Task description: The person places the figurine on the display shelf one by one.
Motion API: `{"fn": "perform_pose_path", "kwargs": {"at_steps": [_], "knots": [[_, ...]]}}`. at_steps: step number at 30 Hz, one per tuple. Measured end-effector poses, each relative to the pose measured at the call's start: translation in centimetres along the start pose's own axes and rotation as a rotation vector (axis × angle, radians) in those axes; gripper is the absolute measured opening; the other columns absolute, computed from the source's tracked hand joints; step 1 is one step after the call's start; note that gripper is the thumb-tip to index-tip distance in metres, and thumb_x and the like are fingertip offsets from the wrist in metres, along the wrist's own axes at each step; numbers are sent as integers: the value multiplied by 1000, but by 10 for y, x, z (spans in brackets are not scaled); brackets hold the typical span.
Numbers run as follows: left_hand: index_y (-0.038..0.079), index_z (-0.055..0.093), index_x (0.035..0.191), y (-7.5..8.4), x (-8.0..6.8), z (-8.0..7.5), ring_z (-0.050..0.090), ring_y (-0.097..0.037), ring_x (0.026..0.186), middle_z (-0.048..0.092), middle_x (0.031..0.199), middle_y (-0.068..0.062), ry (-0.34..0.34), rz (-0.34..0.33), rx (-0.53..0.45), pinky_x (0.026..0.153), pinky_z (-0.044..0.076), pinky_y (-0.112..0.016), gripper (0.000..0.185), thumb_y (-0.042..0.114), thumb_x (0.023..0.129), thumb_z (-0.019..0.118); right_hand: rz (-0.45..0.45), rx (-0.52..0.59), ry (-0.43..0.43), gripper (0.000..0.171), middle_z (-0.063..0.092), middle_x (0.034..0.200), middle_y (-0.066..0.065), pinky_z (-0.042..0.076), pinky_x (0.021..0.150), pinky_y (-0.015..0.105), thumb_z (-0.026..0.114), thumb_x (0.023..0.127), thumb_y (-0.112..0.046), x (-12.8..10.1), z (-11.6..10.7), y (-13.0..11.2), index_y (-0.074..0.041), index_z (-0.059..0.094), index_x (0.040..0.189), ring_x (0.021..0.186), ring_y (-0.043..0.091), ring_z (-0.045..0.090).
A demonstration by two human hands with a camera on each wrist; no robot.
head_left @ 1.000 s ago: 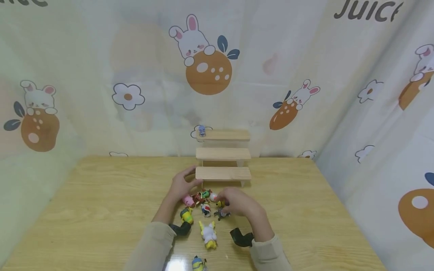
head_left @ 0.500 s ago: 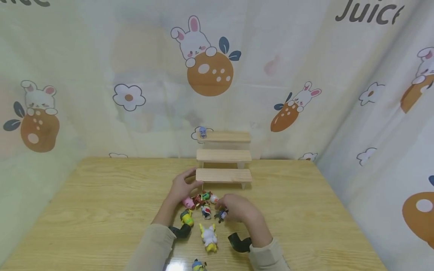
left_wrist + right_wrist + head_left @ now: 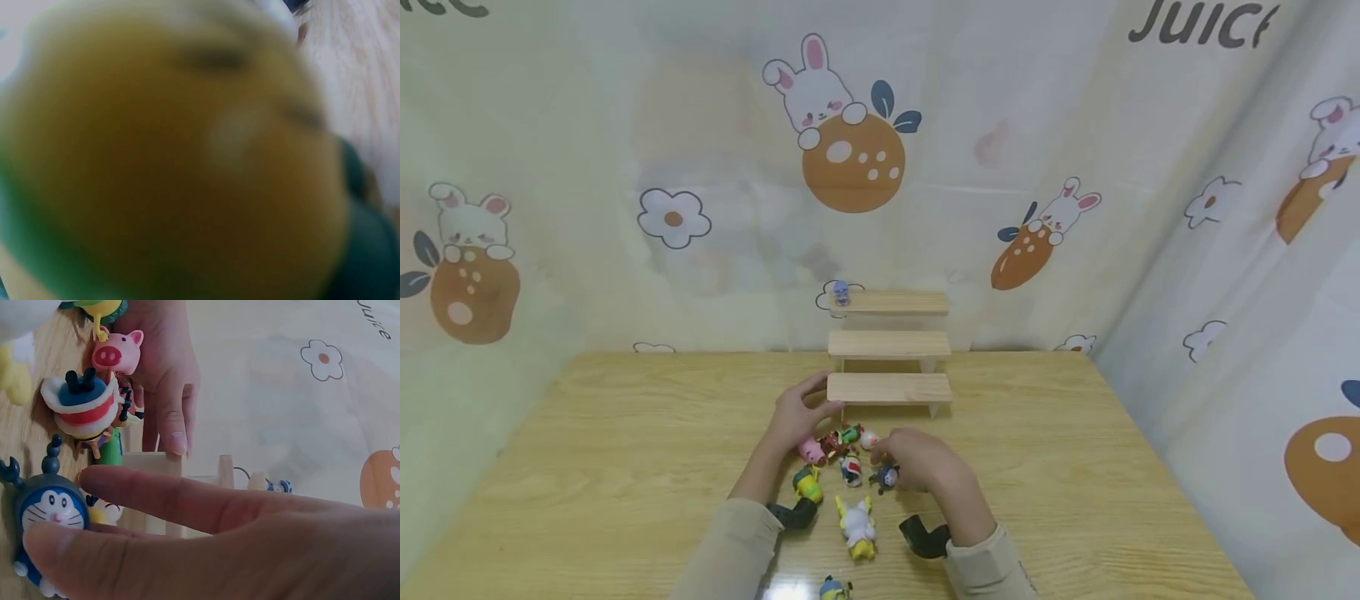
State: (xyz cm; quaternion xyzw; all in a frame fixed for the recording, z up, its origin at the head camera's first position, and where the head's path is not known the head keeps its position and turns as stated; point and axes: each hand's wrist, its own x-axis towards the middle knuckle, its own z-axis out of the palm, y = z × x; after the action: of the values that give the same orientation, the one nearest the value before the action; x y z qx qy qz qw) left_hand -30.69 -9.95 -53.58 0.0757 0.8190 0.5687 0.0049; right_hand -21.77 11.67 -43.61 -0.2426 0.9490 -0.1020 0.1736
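Only the right wrist view shows right hand [image 3: 244, 540], fingers spread, at Doraemon [image 3: 55, 509]; left hand [image 3: 793, 418] holds shelf [image 3: 889, 387].

Smooth plastic-looking blue figurine [image 3: 57, 503], matt wooden stand [image 3: 887, 387], glossy wood-grain tabletop [image 3: 1037, 475], creased cloth backdrop [image 3: 737, 125]

Blue cat figure [image 3: 55, 501] partly hidden by the right hand [image 3: 250, 547]; blurred yellow shape [image 3: 181, 156], perhaps a toy.
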Motion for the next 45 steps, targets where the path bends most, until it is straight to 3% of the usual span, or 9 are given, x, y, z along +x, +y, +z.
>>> {"fn": "perform_pose_path", "kwargs": {"at_steps": [8,15,24,29,35,40,45], "knots": [[20,47,140,-3,0,2,41,-29,135,57,135,-3,0,-4,4,112,27,-53,78,51,74,75,9,-32,18,36,67,100,0,52,83,34,70,79,5,2,3,1,-18,71,108,94,17,62],[20,48,139,-1,1,2,41,-29,135,57,135,-3,9,-5,-5,112,27,-54,73,45,77,75,-5,-49,63,33,69,100,1,52,85,36,72,79,2,5,7,6,-15,71,107,95,18,63],[18,48,140,-2,0,1,42,-29,135,58,134,-4,5,5,4,112,28,-52,75,47,76,75,-72,-32,72,19,62,81,-4,47,69,28,69,77,3,5,7,12,-14,72,86,73,10,52],[19,47,141,-3,1,1,41,-29,135,57,135,-4,-2,-7,6,113,27,-53,77,48,76,75,-51,8,55,18,59,82,-3,45,68,28,70,77,-2,5,6,13,-11,70,92,73,10,49],[20,46,141,-3,1,-1,40,-29,136,57,136,-4,-1,-16,15,113,26,-53,77,49,76,75,-25,138,52,26,59,85,-1,44,66,29,71,78,-7,6,4,16,-8,62,102,74,13,50],[22,47,140,-1,0,-1,41,-29,136,57,135,-4,2,-15,21,113,27,-53,75,49,76,75,-32,225,87,28,60,87,1,45,67,31,70,80,-9,7,2,20,-8,57,105,75,13,52],[18,46,141,-1,-1,1,42,-29,135,58,134,-5,7,-7,11,113,26,-53,79,49,75,75,-62,292,171,40,62,100,3,48,71,32,68,82,-9,7,-2,28,-8,54,119,84,14,57]]}}
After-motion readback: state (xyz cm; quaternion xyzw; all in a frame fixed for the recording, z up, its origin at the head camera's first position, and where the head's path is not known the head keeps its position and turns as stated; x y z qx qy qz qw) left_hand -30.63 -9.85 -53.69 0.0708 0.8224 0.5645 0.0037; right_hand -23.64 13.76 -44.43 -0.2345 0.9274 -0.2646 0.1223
